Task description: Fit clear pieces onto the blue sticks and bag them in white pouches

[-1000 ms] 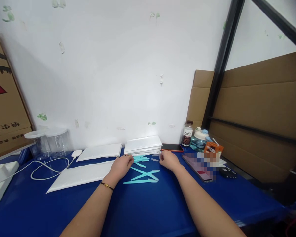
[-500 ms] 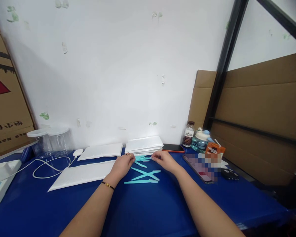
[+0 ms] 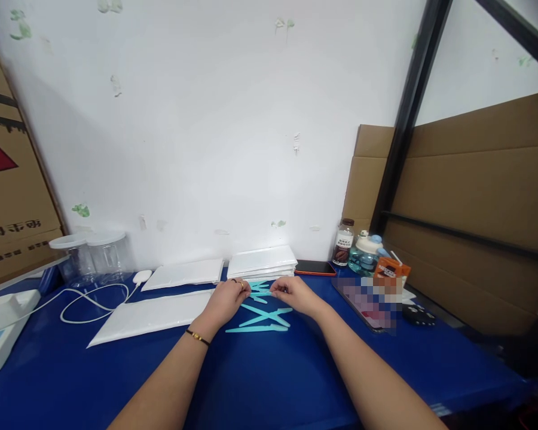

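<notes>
Several slim turquoise plastic sticks, shaped like eyebrow razors, lie crossed on the blue table; the nearest turquoise stick (image 3: 257, 329) lies almost level across. Farther back, my left hand (image 3: 229, 300) pinches the left end of one turquoise stick (image 3: 260, 293). At its other end, my right hand (image 3: 295, 294) has thumb and fingertips closed on it. More sticks lie partly hidden just behind and below this one. A stack of white padded envelopes (image 3: 262, 261) sits right behind my hands.
White padded envelopes (image 3: 152, 318) lie left of my left hand. A white cable (image 3: 85, 292), clear jars (image 3: 110, 260) and a white power strip (image 3: 9, 328) are farther left. Right stand a phone (image 3: 363, 307), bottles (image 3: 343, 245) and an orange carton (image 3: 390, 272).
Both hands have come slightly nearer to me and closer together, with the pinched stick between them. The crossed sticks in front stay where they were.
</notes>
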{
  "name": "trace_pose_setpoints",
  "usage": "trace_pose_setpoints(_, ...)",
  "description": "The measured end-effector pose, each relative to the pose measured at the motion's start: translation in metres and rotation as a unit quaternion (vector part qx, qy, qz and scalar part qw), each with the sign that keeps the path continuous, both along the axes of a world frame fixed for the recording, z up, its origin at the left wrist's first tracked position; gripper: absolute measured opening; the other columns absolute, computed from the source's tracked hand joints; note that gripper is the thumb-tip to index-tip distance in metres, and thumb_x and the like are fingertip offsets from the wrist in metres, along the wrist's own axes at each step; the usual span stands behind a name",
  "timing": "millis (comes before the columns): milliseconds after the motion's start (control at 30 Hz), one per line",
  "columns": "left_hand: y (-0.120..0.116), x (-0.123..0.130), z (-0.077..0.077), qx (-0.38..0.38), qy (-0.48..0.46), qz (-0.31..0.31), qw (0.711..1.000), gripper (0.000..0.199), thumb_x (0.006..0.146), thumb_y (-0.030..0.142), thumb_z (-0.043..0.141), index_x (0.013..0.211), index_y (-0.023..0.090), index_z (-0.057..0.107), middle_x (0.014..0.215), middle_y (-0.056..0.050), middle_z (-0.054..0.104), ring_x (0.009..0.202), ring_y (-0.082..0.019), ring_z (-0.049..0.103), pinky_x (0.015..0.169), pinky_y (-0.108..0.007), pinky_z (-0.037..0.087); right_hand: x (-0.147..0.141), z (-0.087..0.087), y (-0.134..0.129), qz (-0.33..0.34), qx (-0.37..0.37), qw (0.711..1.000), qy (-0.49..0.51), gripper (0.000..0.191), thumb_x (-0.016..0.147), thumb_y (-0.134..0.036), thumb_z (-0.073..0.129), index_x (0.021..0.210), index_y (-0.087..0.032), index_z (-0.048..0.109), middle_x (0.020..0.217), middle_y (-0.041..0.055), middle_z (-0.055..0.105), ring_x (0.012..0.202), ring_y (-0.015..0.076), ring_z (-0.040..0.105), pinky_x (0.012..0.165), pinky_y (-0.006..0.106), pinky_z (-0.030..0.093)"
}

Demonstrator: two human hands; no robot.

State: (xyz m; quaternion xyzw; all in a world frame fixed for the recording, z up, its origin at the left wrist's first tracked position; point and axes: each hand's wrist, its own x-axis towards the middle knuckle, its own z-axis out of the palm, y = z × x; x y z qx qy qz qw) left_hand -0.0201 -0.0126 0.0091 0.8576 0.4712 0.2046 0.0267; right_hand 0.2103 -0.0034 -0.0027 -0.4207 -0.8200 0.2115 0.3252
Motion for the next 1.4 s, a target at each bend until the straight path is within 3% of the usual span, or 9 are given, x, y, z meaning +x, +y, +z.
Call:
trace_pose_setpoints(167,0.002,-0.002,-0.008,-0.047,0.027,-0.033,0.998,0.028,0.087,0.032,0.039,0.086,0.024,0.066,0.091,-0.001,0.065,0.085,-0.016,0.057,0.075,-0.024,0.039,0.012,-0.001,0.004,0.056,-0.090,0.993,-0.058,0.018,0.074,-0.029,0.058,0.080,-0.017,0.070,0.066,0.0002,0.065,0.058,0.0118,0.054,0.053,0.019,0.039)
trace_pose_setpoints(333,0.006,-0.006,-0.012,-0.010,0.040,0.001,0.999,0.030,0.085,0.020,0.041,0.105,0.027,0.062,0.106,-0.003,0.061,0.101,-0.018,0.051,0.084,-0.027,0.038,0.025,-0.005,0.014,-0.090,0.025,0.992,-0.084,0.013,0.073,-0.018,0.056,0.076,-0.016,0.068,0.073,0.0030,0.065,0.066,0.0137,0.056,0.062,0.022,0.040)
trace_pose_setpoints(467,0.007,-0.005,-0.010,-0.011,0.060,0.025,0.998,0.021,0.080,0.022,0.049,0.093,0.026,0.065,0.096,-0.003,0.063,0.100,-0.020,0.051,0.080,-0.028,0.038,0.023,-0.015,0.020,-0.107,0.057,0.986,-0.117,0.015,0.069,-0.019,0.063,0.083,-0.017,0.066,0.086,0.0052,0.062,0.075,0.0151,0.056,0.067,0.023,0.041)
trace_pose_setpoints(567,0.007,-0.005,-0.008,-0.024,0.064,0.026,0.997,0.013,0.077,0.025,0.054,0.081,0.024,0.066,0.085,-0.002,0.064,0.093,-0.020,0.053,0.076,-0.028,0.038,0.017,-0.020,0.022,-0.117,0.039,0.985,-0.122,0.004,0.071,-0.015,0.060,0.073,-0.016,0.064,0.079,0.0042,0.061,0.070,0.0133,0.055,0.064,0.022,0.040)
trace_pose_setpoints(800,0.009,-0.006,-0.011,-0.029,0.064,0.007,0.997,0.023,0.083,0.031,0.044,0.078,0.021,0.064,0.081,-0.003,0.065,0.075,-0.016,0.057,0.066,-0.025,0.038,0.013,-0.018,0.018,-0.051,0.014,0.997,-0.051,0.004,0.073,-0.014,0.058,0.074,-0.017,0.061,0.069,-0.0009,0.060,0.061,0.0098,0.053,0.056,0.019,0.038)
trace_pose_setpoints(967,0.008,-0.004,-0.014,-0.042,0.052,0.018,0.998,0.024,0.083,0.031,0.042,0.077,0.020,0.063,0.081,-0.003,0.065,0.072,-0.016,0.058,0.064,-0.024,0.038,0.010,-0.023,0.020,-0.022,-0.075,0.996,0.043,0.007,0.070,-0.019,0.060,0.076,-0.016,0.064,0.062,-0.0012,0.062,0.054,0.0100,0.056,0.052,0.019,0.042)
trace_pose_setpoints(1067,0.007,-0.004,-0.012,-0.045,0.051,0.024,0.997,0.021,0.082,0.028,0.043,0.077,0.020,0.063,0.081,-0.003,0.065,0.073,-0.016,0.058,0.065,-0.024,0.038,0.010,-0.026,0.022,-0.028,-0.094,0.995,0.026,0.006,0.061,-0.015,0.065,0.067,-0.015,0.068,0.062,0.0004,0.066,0.055,0.0114,0.058,0.052,0.019,0.042)
trace_pose_setpoints(1233,0.007,-0.008,-0.011,-0.054,0.042,0.008,0.998,0.018,0.077,0.022,0.046,0.080,0.022,0.064,0.082,-0.002,0.064,0.072,-0.014,0.057,0.062,-0.022,0.038,0.011,-0.026,0.021,-0.018,-0.051,0.998,-0.025,0.015,0.061,-0.012,0.061,0.068,-0.018,0.072,0.062,-0.0005,0.068,0.054,0.0109,0.058,0.052,0.018,0.042)
trace_pose_setpoints(1400,0.007,-0.008,-0.013,-0.060,0.036,0.012,0.997,0.017,0.075,0.018,0.048,0.080,0.022,0.064,0.080,-0.002,0.064,0.071,-0.014,0.056,0.061,-0.021,0.037,0.008,-0.023,0.016,-0.017,-0.063,0.998,0.009,0.010,0.060,-0.011,0.063,0.067,-0.016,0.066,0.062,-0.0005,0.066,0.055,0.0097,0.058,0.050,0.017,0.043)
